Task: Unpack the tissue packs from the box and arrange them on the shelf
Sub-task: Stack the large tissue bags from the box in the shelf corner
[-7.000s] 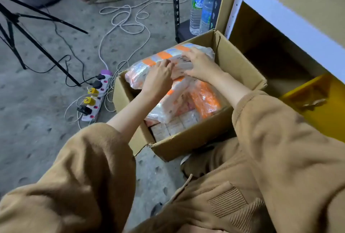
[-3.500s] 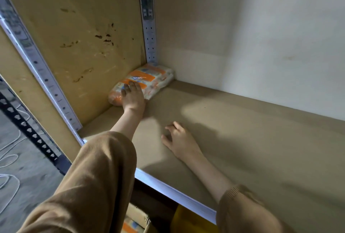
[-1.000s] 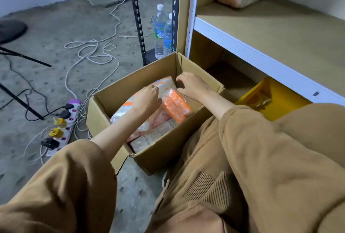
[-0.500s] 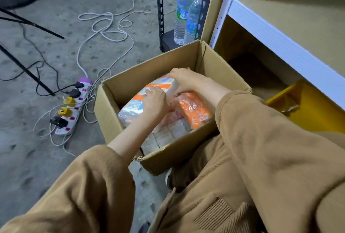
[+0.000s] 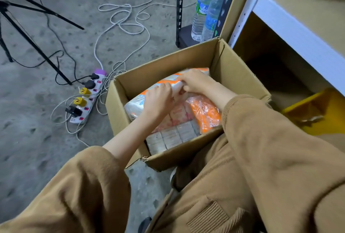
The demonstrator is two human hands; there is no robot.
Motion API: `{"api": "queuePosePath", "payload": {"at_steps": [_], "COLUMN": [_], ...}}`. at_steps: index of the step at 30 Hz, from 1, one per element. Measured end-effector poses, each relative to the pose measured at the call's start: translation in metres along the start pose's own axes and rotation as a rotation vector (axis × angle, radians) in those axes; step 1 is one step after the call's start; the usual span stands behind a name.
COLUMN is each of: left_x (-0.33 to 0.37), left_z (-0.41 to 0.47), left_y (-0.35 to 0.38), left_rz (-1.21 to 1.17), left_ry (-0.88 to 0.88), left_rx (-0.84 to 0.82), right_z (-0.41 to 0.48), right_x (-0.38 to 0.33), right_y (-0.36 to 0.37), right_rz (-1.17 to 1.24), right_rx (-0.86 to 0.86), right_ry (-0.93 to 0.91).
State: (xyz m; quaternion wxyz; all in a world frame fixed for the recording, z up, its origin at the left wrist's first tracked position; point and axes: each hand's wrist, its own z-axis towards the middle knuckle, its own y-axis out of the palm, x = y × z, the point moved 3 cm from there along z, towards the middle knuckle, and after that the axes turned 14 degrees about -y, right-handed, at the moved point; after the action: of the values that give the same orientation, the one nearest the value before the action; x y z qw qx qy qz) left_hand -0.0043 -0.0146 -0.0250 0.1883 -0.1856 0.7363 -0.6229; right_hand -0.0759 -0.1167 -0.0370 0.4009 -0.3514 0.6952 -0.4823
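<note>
1. Head view: the tissue pack [image 5: 137, 102] lies on top of the other packs inside the box [image 5: 240, 76], toward its far-left side, and is not yet lifted clear.
2. Risk, slip: the plastic wrap looks slick and loose. A grip on the film alone could stretch or tear it and drop the pack back into the box.
3. Risk, snag: on the way up, the pack may catch the box wall or drag the orange-wrapped pack [image 5: 205, 113] beside it.
4. Risk, clearance: the shelf [image 5: 298, 27] edge stands above and to the right of the box. A hasty lift could knock the pack against it.
5. Left hand [image 5: 158, 100]: the fingers are curled over the pack's middle and grip it. The forearm reaches in from the lower left.
6. Right hand [image 5: 194, 81]: the fingers are curled on the pack's upper edge and grip it, just beside the left hand.
</note>
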Motion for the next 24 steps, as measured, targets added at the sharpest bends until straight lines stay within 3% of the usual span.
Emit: {"api": "queuePosePath", "payload": {"at_steps": [12,21,24], "left_x": [-0.002,0.044,0.074], "left_z": [-0.029,-0.063,-0.066], "left_y": [-0.069,-0.164,-0.182], "left_rz": [-0.104,-0.078,-0.107], "left_ry": [0.137,0.296,0.35], "left_rx": [0.339,0.628,0.625], "right_z": [-0.065,-0.153,-0.187], "right_x": [-0.031,-0.026,-0.016], "right_y": [-0.069,-0.152,-0.172], "right_rz": [-0.052,-0.172,-0.207], "right_rx": [0.331,0.585,0.654], "right_ry": [0.122,0.261,0.331]}}
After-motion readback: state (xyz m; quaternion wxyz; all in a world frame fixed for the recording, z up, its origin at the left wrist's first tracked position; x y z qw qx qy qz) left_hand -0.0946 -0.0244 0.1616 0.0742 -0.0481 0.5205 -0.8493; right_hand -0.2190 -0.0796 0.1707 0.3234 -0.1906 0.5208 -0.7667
